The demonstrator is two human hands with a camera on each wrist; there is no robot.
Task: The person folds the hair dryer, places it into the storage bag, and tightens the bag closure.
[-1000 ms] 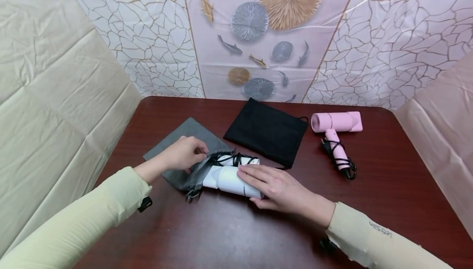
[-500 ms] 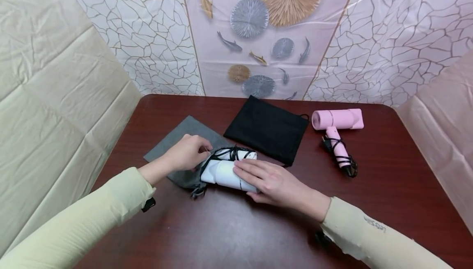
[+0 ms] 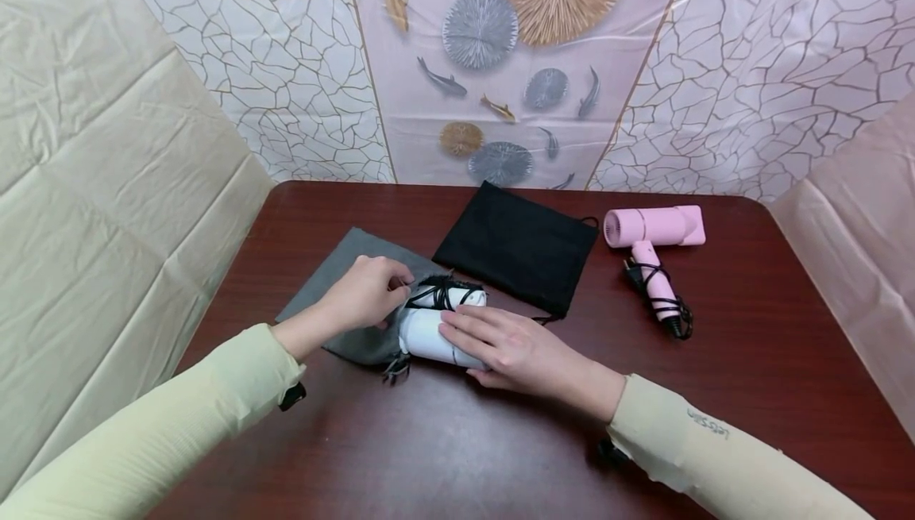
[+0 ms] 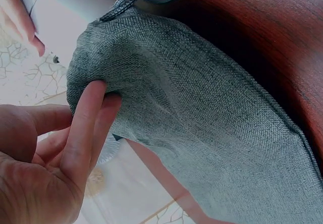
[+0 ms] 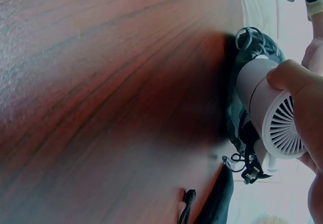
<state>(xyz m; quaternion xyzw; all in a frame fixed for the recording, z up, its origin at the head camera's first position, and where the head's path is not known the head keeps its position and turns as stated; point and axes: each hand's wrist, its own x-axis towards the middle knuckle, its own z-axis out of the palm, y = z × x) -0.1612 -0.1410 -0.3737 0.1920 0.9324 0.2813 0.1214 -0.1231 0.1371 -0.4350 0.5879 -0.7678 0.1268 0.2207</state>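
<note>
A white hair dryer [image 3: 425, 337] lies partly inside a grey drawstring bag [image 3: 332, 270], its nozzle end hidden by the cloth. Its folded handle, wrapped in a black cord [image 3: 438, 294], sits at the bag's mouth. My left hand [image 3: 366, 294] pinches the upper edge of that mouth; the left wrist view shows thumb and fingers on the cloth [image 4: 151, 82]. Round the dryer's rear end, my right hand [image 3: 518, 352] grips with fingers on top and thumb at the near side. The round vent grille [image 5: 285, 128] faces outward in the right wrist view.
A black drawstring pouch [image 3: 518, 246] lies flat behind the white dryer. At the back right rests a pink hair dryer [image 3: 658, 226] with its cord wound round the handle. Fabric walls stand behind and beside the brown table [image 3: 400, 441].
My right hand has moved left with the white hair dryer, which now sits deeper in the grey bag; its nozzle end has gone under the cloth. My left hand has kept its pinch.
</note>
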